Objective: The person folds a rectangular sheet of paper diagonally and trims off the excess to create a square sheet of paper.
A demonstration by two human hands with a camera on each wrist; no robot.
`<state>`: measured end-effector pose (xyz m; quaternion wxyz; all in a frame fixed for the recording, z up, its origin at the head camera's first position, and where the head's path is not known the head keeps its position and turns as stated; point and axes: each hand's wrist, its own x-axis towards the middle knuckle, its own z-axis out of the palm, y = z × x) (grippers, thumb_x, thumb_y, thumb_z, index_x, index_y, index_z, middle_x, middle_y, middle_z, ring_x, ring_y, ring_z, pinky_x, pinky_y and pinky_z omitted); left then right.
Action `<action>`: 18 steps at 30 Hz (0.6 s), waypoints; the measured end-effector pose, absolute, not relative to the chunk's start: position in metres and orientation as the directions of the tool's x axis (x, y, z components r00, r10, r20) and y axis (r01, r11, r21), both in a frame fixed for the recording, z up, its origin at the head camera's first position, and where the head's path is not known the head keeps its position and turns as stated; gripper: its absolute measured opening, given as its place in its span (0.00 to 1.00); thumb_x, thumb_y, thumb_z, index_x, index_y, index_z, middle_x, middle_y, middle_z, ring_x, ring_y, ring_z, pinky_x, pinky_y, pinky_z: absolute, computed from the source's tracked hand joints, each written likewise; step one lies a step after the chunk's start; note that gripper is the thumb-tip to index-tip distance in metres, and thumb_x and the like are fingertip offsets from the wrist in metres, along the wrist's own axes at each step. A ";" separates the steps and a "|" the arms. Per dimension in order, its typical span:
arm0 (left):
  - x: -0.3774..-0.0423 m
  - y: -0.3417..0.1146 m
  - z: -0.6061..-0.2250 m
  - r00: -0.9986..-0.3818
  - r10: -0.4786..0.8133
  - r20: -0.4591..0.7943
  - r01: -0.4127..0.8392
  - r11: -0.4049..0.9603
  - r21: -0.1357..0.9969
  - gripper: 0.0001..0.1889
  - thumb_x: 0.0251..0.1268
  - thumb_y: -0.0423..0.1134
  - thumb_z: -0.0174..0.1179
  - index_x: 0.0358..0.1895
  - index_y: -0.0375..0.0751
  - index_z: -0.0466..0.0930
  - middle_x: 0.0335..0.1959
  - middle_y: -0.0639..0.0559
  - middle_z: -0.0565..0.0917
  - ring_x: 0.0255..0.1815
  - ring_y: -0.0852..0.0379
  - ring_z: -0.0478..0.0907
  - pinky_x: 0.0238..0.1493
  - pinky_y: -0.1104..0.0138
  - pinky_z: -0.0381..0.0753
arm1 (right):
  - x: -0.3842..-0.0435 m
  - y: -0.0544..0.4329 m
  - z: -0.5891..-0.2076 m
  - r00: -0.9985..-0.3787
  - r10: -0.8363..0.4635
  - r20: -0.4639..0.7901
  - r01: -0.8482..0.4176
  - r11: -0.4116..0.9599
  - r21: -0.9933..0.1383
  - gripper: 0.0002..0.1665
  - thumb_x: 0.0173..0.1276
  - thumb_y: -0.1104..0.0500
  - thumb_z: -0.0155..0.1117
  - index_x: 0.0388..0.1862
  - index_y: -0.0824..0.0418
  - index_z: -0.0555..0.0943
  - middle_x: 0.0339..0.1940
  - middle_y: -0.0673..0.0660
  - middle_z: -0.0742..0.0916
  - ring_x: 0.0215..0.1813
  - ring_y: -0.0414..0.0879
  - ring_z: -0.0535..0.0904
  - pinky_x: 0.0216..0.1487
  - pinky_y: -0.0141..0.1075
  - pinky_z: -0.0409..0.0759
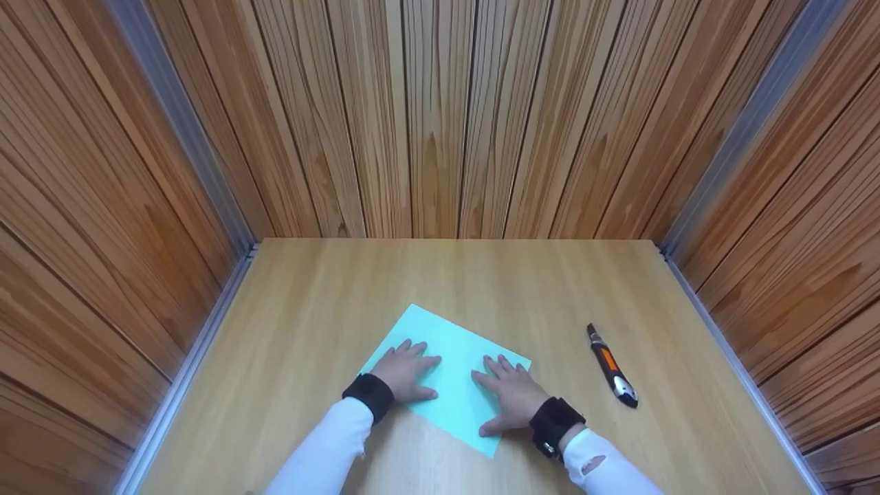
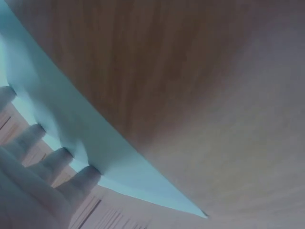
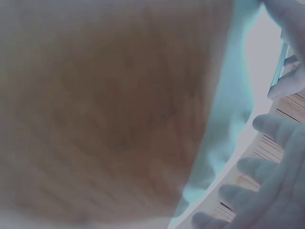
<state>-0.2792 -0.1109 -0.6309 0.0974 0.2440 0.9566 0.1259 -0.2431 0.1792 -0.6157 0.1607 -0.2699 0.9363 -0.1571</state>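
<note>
A light turquoise sheet of paper (image 1: 457,350) lies flat and slanted on the table in the head view. My left hand (image 1: 407,371) rests on its left part with the fingers spread. On the right part lies my right hand (image 1: 514,395), its fingers also spread, the thumb near the lower corner. In the left wrist view the fingertips (image 2: 88,176) touch the paper (image 2: 128,164). The right wrist view shows the paper's edge (image 3: 217,124) beside the outstretched fingers (image 3: 259,169). Neither hand grips anything.
A black and orange utility knife (image 1: 610,364) lies on the table (image 1: 309,295) to the right of the paper. Wood-plank walls (image 1: 440,124) stand at the back and both sides, with metal rails (image 1: 185,385) along the table's side edges.
</note>
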 end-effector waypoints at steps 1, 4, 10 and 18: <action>-0.280 -0.112 -0.630 -0.859 0.496 -0.126 0.446 0.846 0.290 0.38 0.69 0.65 0.70 0.80 0.57 0.76 0.85 0.42 0.70 0.87 0.31 0.61 0.82 0.34 0.64 | -0.244 0.181 -0.616 -0.795 -0.563 -0.224 -0.460 0.802 -0.381 0.64 0.58 0.31 0.84 0.87 0.54 0.67 0.90 0.68 0.62 0.90 0.72 0.52 0.85 0.72 0.54; -0.281 -0.113 -0.629 -0.853 0.504 -0.135 0.450 0.842 0.298 0.38 0.70 0.65 0.70 0.80 0.58 0.75 0.85 0.43 0.69 0.88 0.33 0.59 0.84 0.36 0.62 | -0.243 0.182 -0.618 -0.776 -0.579 -0.250 -0.471 0.795 -0.382 0.67 0.57 0.28 0.83 0.88 0.53 0.65 0.91 0.67 0.61 0.90 0.71 0.52 0.86 0.71 0.53; -0.282 -0.112 -0.630 -0.852 0.503 -0.144 0.446 0.843 0.301 0.37 0.70 0.65 0.69 0.80 0.59 0.76 0.85 0.44 0.69 0.88 0.34 0.59 0.84 0.37 0.62 | -0.240 0.180 -0.615 -0.772 -0.579 -0.262 -0.481 0.801 -0.356 0.67 0.57 0.29 0.83 0.88 0.53 0.66 0.90 0.66 0.63 0.90 0.71 0.54 0.85 0.71 0.56; -0.279 -0.109 -0.622 -0.856 0.487 -0.172 0.423 0.852 0.308 0.37 0.71 0.62 0.70 0.80 0.56 0.75 0.86 0.43 0.68 0.89 0.34 0.58 0.84 0.36 0.61 | -0.241 0.178 -0.617 -0.783 -0.568 -0.255 -0.480 0.811 -0.334 0.65 0.57 0.28 0.82 0.88 0.50 0.66 0.90 0.64 0.64 0.90 0.69 0.55 0.85 0.70 0.58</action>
